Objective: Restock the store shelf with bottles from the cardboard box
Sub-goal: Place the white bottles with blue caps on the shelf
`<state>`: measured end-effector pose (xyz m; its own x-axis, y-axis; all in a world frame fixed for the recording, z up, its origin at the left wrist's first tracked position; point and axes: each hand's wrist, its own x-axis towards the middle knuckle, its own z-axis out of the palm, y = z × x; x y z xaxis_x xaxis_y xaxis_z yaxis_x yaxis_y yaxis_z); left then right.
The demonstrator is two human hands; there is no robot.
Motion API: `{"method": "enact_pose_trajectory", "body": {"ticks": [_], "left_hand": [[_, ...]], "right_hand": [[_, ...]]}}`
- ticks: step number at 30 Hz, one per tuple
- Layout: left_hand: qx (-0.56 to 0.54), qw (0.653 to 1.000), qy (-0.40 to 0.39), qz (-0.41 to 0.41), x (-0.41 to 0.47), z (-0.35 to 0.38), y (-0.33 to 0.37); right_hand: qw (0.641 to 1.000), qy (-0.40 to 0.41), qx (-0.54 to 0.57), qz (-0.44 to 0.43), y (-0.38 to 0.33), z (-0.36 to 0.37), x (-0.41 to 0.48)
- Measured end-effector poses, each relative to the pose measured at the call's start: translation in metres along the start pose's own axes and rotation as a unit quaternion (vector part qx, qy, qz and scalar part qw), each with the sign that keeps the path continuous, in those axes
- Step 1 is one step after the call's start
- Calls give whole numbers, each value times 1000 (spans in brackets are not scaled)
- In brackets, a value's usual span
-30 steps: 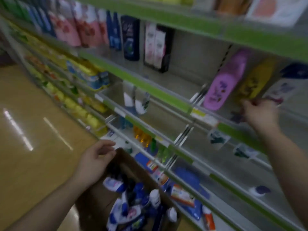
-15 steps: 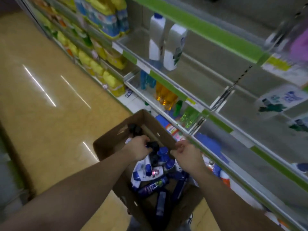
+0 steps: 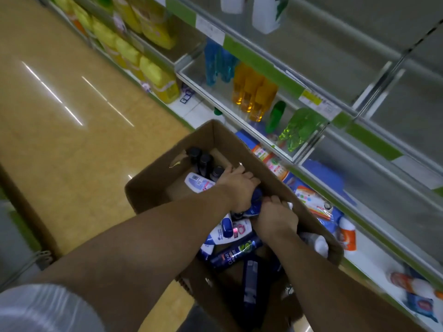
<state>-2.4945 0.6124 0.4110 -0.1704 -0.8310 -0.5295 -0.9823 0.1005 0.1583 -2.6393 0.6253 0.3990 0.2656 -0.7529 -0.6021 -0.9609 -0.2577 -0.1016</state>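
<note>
I see my left grip (image 3: pixel 239 190) and right grip (image 3: pixel 275 218) both clenched round a blue bottle (image 3: pixel 255 202) inside the box (image 3: pixel 153 174), dark bottle (image 3: pixel 236 254) below them lettered CLEAR, shelf (image 3: pixel 263 65) just beside, other labels blurred

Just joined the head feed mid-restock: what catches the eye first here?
The left hand and right hand meet inside the open brown cardboard box at centre, gripping a dark blue plastic bottle above a jumble of others. Beyond the box, amber-orange clear bottles stand on a low shelf.
</note>
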Motion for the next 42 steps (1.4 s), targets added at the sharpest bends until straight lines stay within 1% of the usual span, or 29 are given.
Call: {"method": "enact_pose_trajectory", "body": {"ticks": [3,7,12,14,18,20,22,24,26,28,30,31,33,35,38,42], "left_hand": [[23,999,-36,10,11,8,3],[33,999,-30,-3,22,11,9],[-23,997,-51,-57,33,17,7],[-48,996,-42,-69,32,18,5],[-85,994,8,-73,23,9,1],[-128,988,31,-77,15,-2,-2],[-206,974,62,-77,2,-17,-5],[-300,946,88,-79,-16,-37,-7],[-374,917,105,-91,-35,-62,-7],[-443,880,134,-105,-55,-90,-7],[-504,842,166,-99,-77,-120,-1],[-523,827,185,-93,-86,-134,3],[-544,808,215,-72,-104,-166,16],[-556,797,233,-40,-120,-200,35],[-551,798,242,9,-142,-253,69],[-541,798,250,87,-169,-317,126]], "right_hand": [[1000,7,-28,-5,2,9,6],[998,21,-54,-13,1,12,11],[998,12,-63,-28,3,13,18],[997,17,-56,-40,5,11,19],[997,57,-20,-57,12,0,9],[995,75,6,-67,16,-13,-2],[992,92,33,-77,21,-31,-15],[990,91,71,-81,26,-50,-29],[985,84,134,-75,31,-73,-45],[971,95,208,-68,36,-99,-64],[951,123,274,-71,41,-129,-87],[940,138,302,-75,45,-145,-100],[915,162,358,-85,53,-175,-126],[885,183,417,-101,63,-206,-154],[844,203,482,-120,82,-250,-195],[804,256,517,-146,114,-302,-249]]}}
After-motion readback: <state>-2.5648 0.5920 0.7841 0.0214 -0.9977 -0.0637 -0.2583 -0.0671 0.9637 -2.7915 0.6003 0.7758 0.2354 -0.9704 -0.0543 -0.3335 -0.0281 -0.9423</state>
